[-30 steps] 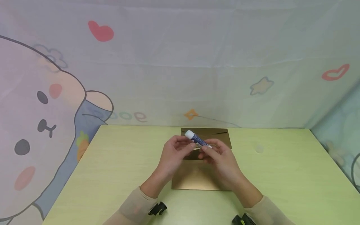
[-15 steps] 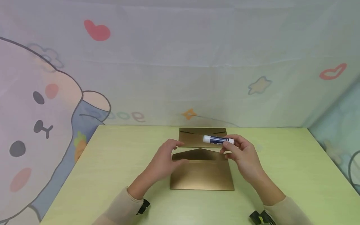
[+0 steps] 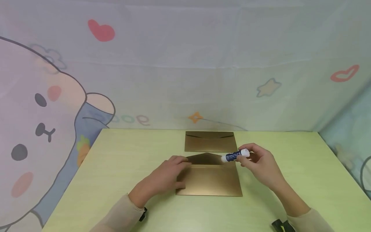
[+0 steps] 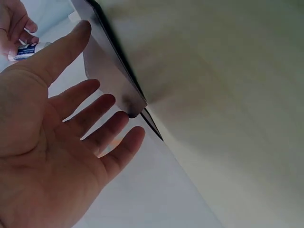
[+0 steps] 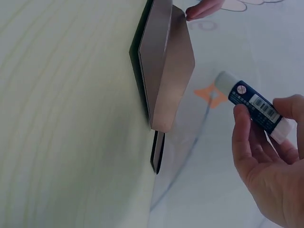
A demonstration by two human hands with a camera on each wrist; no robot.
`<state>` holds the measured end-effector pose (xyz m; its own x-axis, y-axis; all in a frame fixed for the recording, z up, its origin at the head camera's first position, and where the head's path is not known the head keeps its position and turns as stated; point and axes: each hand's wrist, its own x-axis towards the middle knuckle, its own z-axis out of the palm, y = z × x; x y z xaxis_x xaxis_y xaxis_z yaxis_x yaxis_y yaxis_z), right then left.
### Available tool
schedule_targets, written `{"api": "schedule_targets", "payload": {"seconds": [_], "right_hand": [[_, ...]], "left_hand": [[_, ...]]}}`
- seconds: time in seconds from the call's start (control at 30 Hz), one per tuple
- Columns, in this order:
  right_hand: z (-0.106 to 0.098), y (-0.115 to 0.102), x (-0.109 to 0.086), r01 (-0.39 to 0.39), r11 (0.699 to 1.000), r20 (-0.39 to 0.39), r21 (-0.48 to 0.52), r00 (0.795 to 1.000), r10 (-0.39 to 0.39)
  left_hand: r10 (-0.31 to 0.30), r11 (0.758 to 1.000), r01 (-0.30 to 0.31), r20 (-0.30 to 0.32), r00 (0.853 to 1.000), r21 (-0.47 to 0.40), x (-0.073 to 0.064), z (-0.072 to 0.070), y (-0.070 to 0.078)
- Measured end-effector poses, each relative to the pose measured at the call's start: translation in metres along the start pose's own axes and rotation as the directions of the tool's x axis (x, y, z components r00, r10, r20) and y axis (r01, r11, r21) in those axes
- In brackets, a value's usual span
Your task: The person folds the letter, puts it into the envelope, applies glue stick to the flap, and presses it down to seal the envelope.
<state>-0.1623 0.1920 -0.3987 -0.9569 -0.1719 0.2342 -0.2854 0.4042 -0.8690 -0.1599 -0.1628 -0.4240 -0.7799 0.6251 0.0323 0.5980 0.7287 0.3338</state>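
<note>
My right hand (image 3: 263, 166) pinches a glue stick (image 3: 233, 156) between thumb and fingers, above the right end of an open envelope's flap. The stick has a dark blue label and white ends; a barcode shows in the right wrist view on the glue stick (image 5: 259, 108). The bronze envelope (image 3: 213, 180) lies on the table with its pointed flap (image 3: 206, 159) spread away from me. At its left edge rests my left hand (image 3: 165, 175), fingers loosely bent and holding nothing. In the left wrist view the left hand (image 4: 52, 137) has its fingers apart, thumb tip at the envelope (image 4: 107, 64).
Behind the open envelope lies a second bronze envelope (image 3: 208, 144), flap folded down, near the table's far edge. The pale yellow-green table (image 3: 130, 151) meets a printed cloth backdrop (image 3: 185, 64) with a bear figure at left. A black cable (image 3: 364, 174) hangs at the far right.
Both hands held the glue stick at first. The left hand let go and moved left and down onto the envelope's left edge; the right hand carried the stick rightward, then lowered its left end toward the flap.
</note>
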Motion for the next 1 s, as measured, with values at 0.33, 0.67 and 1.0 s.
{"api": "schedule_targets", "payload": {"seconds": [0.33, 0.67, 1.0], "right_hand": [[0.013, -0.008, 0.001, 0.208, 0.967, 0.098, -0.15, 0.976, -0.194], [0.035, -0.013, 0.005, 0.27, 0.937, 0.242, -0.222, 0.946, -0.215], [0.052, -0.014, 0.005, 0.215, 0.952, 0.311, -0.218, 0.94, -0.141]], "left_hand": [[-0.023, 0.999, 0.026, 0.105, 0.994, -0.024, 0.003, 0.0, 0.0], [-0.023, 0.995, 0.04, 0.177, 0.984, -0.095, 0.006, -0.002, -0.001], [-0.009, 0.996, 0.026, 0.205, 0.979, -0.081, 0.005, 0.0, -0.003]]}}
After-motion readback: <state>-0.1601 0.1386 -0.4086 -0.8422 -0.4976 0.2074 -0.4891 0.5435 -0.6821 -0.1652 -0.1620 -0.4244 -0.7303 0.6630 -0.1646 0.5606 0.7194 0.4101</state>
